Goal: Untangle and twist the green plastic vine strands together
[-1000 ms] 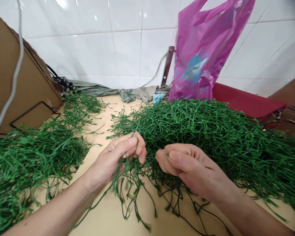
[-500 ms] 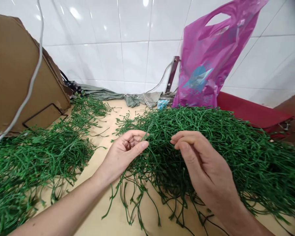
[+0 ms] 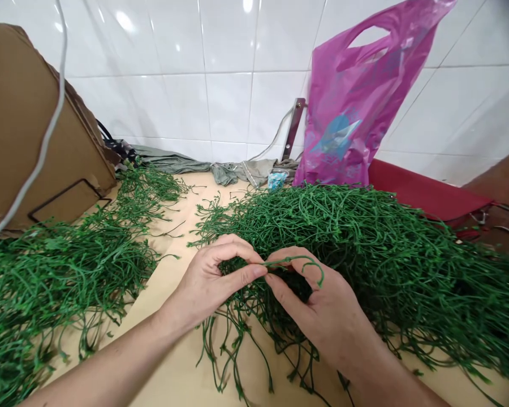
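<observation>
Presently | hands [image 3: 210, 280]: fingertips meeting at green stem [image 3: 288, 259] | leafy pile [image 3: 356, 217]: beyond

1. Left hand [image 3: 214, 277]: bare, with slim fingers, a rounded thumb tip and a short thumbnail [image 3: 258, 269].
2. Right hand [image 3: 322, 299]: bare, its thumb long and its back broad and smooth.
3. Left forearm [image 3: 114, 356]: bare as far as it shows, slender, narrowing towards the wrist.
4. Right forearm [image 3: 390, 373]: bare where visible.
</observation>
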`<state>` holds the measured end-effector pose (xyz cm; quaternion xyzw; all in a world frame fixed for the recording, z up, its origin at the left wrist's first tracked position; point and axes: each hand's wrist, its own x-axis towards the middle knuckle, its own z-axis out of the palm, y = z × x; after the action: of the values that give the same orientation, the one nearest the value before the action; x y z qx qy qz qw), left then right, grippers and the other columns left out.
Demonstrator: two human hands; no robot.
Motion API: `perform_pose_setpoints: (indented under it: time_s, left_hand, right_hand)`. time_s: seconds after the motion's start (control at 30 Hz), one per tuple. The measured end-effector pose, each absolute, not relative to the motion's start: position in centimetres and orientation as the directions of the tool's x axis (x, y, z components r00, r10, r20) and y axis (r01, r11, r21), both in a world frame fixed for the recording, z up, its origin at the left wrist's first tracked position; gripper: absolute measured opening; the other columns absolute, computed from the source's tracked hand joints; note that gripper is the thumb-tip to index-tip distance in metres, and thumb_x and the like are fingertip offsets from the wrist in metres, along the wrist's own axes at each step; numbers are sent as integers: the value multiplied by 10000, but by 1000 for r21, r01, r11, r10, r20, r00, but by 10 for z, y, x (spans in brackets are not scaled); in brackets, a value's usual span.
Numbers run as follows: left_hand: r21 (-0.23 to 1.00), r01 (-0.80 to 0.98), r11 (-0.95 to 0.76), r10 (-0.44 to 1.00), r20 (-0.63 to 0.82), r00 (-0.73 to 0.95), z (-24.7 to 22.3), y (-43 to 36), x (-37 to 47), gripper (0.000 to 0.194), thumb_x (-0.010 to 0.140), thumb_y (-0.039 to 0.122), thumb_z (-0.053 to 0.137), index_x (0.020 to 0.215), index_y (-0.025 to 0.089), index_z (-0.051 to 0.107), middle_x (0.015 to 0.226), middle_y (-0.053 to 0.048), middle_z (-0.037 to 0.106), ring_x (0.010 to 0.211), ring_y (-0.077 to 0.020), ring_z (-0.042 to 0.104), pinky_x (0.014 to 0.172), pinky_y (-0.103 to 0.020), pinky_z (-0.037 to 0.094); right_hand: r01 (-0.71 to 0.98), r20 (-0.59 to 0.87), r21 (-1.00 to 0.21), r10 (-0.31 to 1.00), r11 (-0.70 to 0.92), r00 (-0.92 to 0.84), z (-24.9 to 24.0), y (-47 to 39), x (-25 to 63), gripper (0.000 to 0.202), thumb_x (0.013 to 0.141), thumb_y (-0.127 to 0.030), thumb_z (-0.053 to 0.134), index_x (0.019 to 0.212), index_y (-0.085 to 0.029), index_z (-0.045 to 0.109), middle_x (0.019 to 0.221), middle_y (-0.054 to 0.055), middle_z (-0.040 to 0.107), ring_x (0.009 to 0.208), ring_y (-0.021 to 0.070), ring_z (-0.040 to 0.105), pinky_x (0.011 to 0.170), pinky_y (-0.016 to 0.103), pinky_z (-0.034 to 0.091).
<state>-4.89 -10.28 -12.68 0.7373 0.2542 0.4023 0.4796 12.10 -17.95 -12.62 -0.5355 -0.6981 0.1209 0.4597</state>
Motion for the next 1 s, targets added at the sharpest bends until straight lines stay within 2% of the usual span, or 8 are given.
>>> perform_pose_setpoints:
  time_s: [0.2,0.3,0.4,0.47,0.63,0.73,0.87,1.0]
  left_hand:
    - [871,26,-491,752,408,518,-124,-107,-46,72,913,201,662,853,188,698,861,0,666,843,-128,591,784,-236,440]
    - [867,58,-495,760,400,513,-124,-108,-48,87,927,216,647,850,188,677,818,18,654,813,-117,586,768,-225,436]
    - [867,75,-492,753,380,537,-125,-108,-50,107,932,225,640,836,184,662,788,28,640,773,-110,577,729,-221,429]
    - [863,91,-498,746,372,553,-125,-108,-50,100,931,232,643,845,182,658,789,29,637,762,-109,571,712,-222,421]
    - [825,156,-543,695,338,634,-125,-109,-50,129,952,241,614,839,181,623,789,28,613,753,-115,555,706,-235,406]
    - [758,173,-629,621,356,698,-123,-111,-51,119,985,229,558,882,185,597,845,14,611,813,-130,555,737,-247,399]
    - [640,200,-742,561,430,708,-118,-114,-51,106,996,197,528,899,184,568,855,7,602,829,-142,536,762,-270,380]
    - [613,225,-757,563,439,700,-118,-114,-51,98,991,200,540,900,184,573,836,16,603,802,-137,528,752,-271,373]
  right_hand:
    - [606,389,-742,920,287,41,-118,-182,118,181,954,-205,457,805,-219,559,739,2,608,658,138,551,588,246,459]
    - [532,309,-809,951,249,25,-115,-182,119,215,975,-255,449,779,-225,533,761,2,619,700,139,569,603,233,466]
    - [494,328,-818,944,294,-19,-115,-180,119,152,965,-258,496,851,-219,588,788,-5,639,734,137,588,664,227,486]
    - [489,352,-814,936,315,-16,-116,-179,119,142,959,-242,510,851,-219,600,760,-16,632,692,127,570,648,219,479]
    - [517,353,-795,935,317,-30,-119,-181,117,180,930,-167,450,784,-225,539,720,-22,588,674,128,549,617,222,451]
    - [633,432,-661,894,404,-119,-117,-182,119,170,874,-95,420,781,-211,504,724,-10,546,684,139,524,634,260,423]
    - [798,544,-342,797,495,-262,-113,-182,124,162,800,-42,461,753,-196,481,728,-1,496,695,161,463,665,318,358]
    - [852,561,-211,773,479,-296,-112,-181,127,193,841,-39,462,727,-193,486,709,-5,479,672,160,440,676,333,337]
